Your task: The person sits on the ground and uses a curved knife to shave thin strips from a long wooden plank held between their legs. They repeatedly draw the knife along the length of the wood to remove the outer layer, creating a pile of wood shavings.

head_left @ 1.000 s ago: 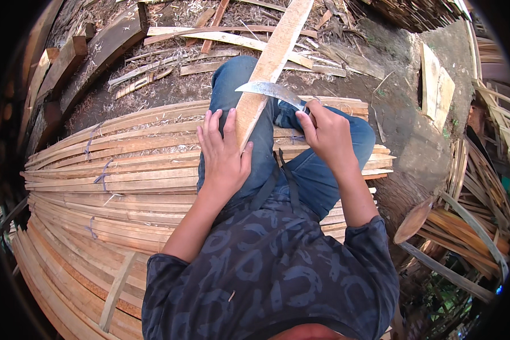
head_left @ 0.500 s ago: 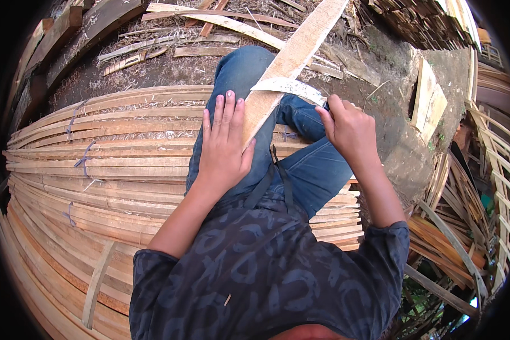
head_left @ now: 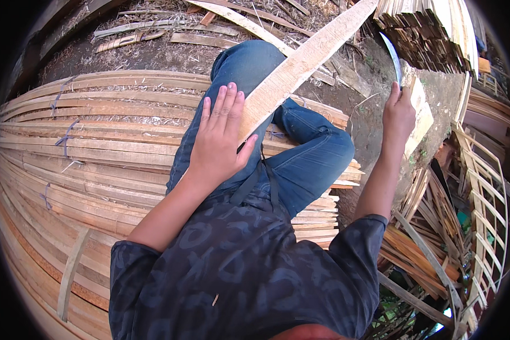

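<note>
My left hand (head_left: 220, 136) lies flat with its fingers stretched out, pressed against the near end of a long pale wooden plank (head_left: 292, 79). The plank slants from my raised thigh away to the upper right and tapers at its far tip. Out to the right, my right hand (head_left: 399, 113) is closed round the handle of a curved-bladed knife (head_left: 393, 58); most of the handle is hidden in the fist. The blade points away from me, apart from the plank.
Bundled wooden strips (head_left: 96, 133) lie under and left of my legs. A stack of boards (head_left: 436, 34) stands far right, beyond a light wood slab (head_left: 419, 113). A slatted wooden frame (head_left: 487, 209) is at the right edge. Shavings and offcuts (head_left: 204, 39) cover the ground ahead.
My right hand has swung the knife off the plank, out to the right and away from me. The plank's far end has shifted right; my left hand stays against its near end.
</note>
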Motion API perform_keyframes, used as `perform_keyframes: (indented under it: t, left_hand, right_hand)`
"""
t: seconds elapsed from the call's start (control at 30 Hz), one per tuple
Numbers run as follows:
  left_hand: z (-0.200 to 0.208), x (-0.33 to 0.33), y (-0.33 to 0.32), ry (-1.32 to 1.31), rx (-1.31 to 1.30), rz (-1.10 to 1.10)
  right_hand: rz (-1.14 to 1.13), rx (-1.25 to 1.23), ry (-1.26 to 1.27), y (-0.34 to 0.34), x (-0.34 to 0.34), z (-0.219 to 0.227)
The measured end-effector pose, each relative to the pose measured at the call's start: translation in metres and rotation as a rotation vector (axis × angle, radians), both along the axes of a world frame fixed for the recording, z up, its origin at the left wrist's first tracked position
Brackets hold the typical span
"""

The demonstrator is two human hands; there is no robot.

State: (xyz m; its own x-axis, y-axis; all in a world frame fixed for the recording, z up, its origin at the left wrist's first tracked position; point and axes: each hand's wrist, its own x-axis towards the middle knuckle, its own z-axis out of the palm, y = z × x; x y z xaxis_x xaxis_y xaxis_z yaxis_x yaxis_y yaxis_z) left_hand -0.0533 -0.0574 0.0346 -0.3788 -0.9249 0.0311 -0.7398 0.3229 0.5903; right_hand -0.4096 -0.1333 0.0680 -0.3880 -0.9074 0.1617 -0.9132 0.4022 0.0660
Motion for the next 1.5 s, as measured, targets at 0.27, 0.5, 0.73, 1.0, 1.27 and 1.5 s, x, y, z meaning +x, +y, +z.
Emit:
perform_keyframes:
  t: [0.27,0.5,0.73,1.0,1.27,1.5]
  left_hand:
    - [0.000,0.002,0.002,-0.061,0.002,0.028]
    - [-0.002,0.004,0.001,-0.084,-0.035,0.023]
    - [-0.002,0.006,0.000,-0.071,-0.025,0.048]
    - [-0.001,0.007,-0.001,-0.067,-0.013,0.052]
    - [-0.001,0.005,0.000,-0.063,-0.042,0.048]
    - [-0.003,0.008,0.000,-0.085,-0.060,0.073]
  right_hand:
    - [0.500,0.000,-0.269,0.044,0.075,-0.002]
    - [0.265,-0.016,-0.072,-0.002,0.008,-0.034]
    - [0.364,0.061,-0.291,0.046,0.080,-0.018]
    - [0.065,0.071,-0.668,0.057,0.057,-0.036]
    - [0.605,-0.011,-0.309,0.053,0.100,-0.031]
    - [0.620,0.080,-0.266,0.043,0.097,-0.032]
